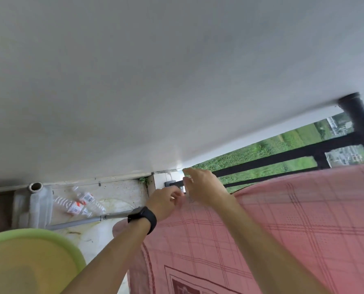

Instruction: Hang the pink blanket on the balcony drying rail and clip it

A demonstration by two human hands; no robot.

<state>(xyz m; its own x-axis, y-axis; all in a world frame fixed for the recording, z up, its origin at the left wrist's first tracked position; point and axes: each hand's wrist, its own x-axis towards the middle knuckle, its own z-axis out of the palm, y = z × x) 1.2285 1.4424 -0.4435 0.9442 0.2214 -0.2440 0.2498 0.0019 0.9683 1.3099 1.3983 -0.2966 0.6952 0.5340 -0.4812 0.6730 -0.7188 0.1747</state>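
The pink checked blanket (282, 225) hangs over the black balcony rail (261, 160) and fills the lower right. Both hands meet at its left top corner, by the rail's end at the wall. My left hand (166, 201), a black watch on its wrist, has its fingers closed on the blanket's edge. My right hand (204, 185) lies over the blanket's top, thumb and fingers pinching a small pale clip (185, 188) at the corner. The view is blurred, so the clip's jaws are not clear.
A yellow-green basin (28, 262) sits at the lower left. Empty plastic bottles (81, 202) lie on the stained floor beside a grey pipe stub (37, 200) and a metal pole (81, 222). A white wall fills the top; a black downpipe (359, 122) stands far right.
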